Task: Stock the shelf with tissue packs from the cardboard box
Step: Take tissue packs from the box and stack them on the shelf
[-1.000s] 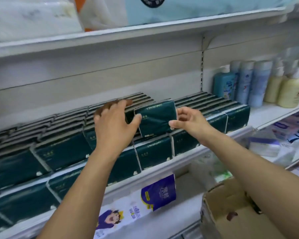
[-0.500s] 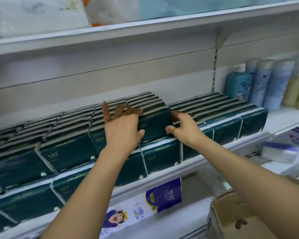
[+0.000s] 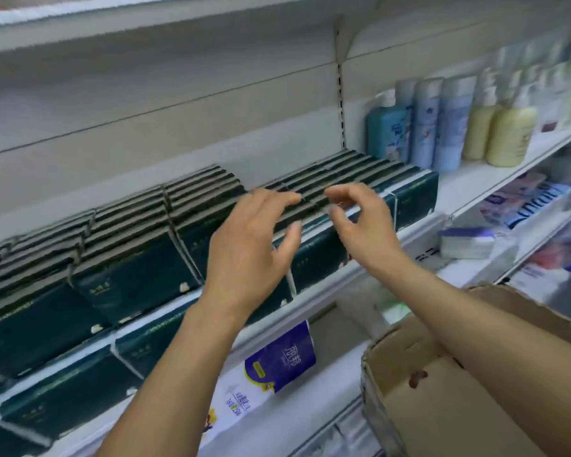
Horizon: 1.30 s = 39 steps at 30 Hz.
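Dark green tissue packs (image 3: 136, 278) stand in tight rows on the white shelf (image 3: 323, 301), two layers deep at the front. My left hand (image 3: 251, 245) hovers in front of the middle rows, fingers loosely spread, holding nothing. Beside it, my right hand (image 3: 360, 222) is also off the packs, fingers relaxed and slightly curled. The pack I was handling sits in its row (image 3: 314, 245) between my hands. The cardboard box (image 3: 409, 404) is at lower right under my right forearm; its inside is hidden.
Blue and cream bottles (image 3: 442, 127) stand on the same shelf to the right. A purple and white tissue bag (image 3: 277, 361) lies on the shelf below. More packaged goods (image 3: 521, 202) fill the lower right shelves. An upper shelf overhangs at the top.
Both hands pushed the green pack down into its row, then let go and drew back a little. The camera shifted left and down, showing more of the box.
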Available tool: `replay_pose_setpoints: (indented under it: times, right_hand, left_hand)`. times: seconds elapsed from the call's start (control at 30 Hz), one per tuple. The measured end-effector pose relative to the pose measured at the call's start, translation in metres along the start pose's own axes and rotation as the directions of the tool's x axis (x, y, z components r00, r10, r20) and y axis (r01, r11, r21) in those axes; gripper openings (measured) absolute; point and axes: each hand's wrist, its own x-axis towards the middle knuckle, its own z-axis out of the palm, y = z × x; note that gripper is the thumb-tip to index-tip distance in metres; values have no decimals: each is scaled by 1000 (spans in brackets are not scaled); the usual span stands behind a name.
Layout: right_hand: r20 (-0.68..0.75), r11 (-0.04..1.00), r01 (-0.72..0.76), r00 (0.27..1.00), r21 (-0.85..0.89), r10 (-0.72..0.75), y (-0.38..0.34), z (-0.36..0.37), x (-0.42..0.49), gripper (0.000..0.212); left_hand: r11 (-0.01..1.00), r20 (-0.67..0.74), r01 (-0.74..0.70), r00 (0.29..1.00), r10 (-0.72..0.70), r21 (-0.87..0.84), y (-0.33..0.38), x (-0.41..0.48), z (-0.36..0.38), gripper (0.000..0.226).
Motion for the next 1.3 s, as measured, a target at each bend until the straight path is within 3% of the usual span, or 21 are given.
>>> replay_pose_setpoints:
  times: [0.13,0.3,0.47,0.63,0.7,0.8,0.9,1.07,1.2,1.3]
  right_hand:
    - [-247,991,-132,960,7,130,42,-53,-17,24]
    - [-279,925,-364,904,-107,323,101,-97,-68,17]
    - [-157,782,-586,810,-213,565,162,-120,-130,15]
    - [2,554,-729,604,-403,797,219,-144,-176,15]
    - [17,485,-695,563,-531,826,238,-153,-179,19]
    - [11,447,-576,604,-684,797,265,-160,-171,34]
    - [91,448,-373,678,-812,729,290,-156,-160,49]
    - [269,393,-54,643,-918,717,324,-144,-157,71]
    - [329,319,143,669,-937,667,337,-146,-163,55]
    - [364,363,153,680,-919,636,341,-154,-161,44]
  left_hand:
    - [964,180,-68,977,117,-255,36,-7,59,27]
    - [896,530,204,847,41,-395,63,-22,158,31]
    - [905,743,329,669,-23,-269,81,-44,243,57]
    - [917,837,389,529,-139,-93,91,-60,294,77]
    - [911,853,407,497,-159,-67,90,-64,310,74]
    - [914,866,402,473,-160,-50,88,-69,326,62]
    - [958,838,285,511,-190,44,86,-73,333,50]
    - [968,821,236,534,-200,82,86,-77,339,40]
    - [961,821,256,523,-228,103,87,-76,340,39]
    - [962,820,250,523,-231,111,85,-75,342,39]
